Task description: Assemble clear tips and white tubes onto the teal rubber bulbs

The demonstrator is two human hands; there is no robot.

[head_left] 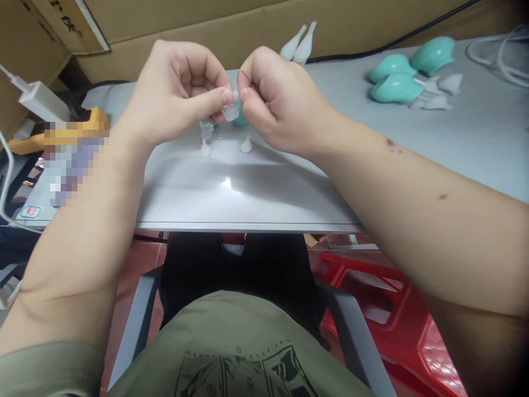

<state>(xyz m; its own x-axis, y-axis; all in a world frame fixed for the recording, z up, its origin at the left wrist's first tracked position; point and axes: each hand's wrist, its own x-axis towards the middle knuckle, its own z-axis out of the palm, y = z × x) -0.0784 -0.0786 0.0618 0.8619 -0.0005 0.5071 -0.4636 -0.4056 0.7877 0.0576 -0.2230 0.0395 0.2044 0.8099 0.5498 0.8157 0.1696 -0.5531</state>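
Note:
Between thumb and fingers, my left hand [188,91] pinches a small clear plastic part [231,112] above the table. My right hand [275,99] is close beside it, its thumb and forefinger pressed together at the part's right side; what they grip is hidden. Below the hands, two small white funnel-shaped pieces [246,145] lie on the table, with a tiny clear ring [220,137] between them. Another translucent part [206,131] stands under my left hand. Something teal shows partly behind the clear part.
Teal rounded shells [397,88] with white parts lie at the right back. Two white pointed pieces [303,47] stand behind my right hand. A white charger [44,102] and a yellow tool [97,121] are at the left. A red stool [397,309] stands below, right.

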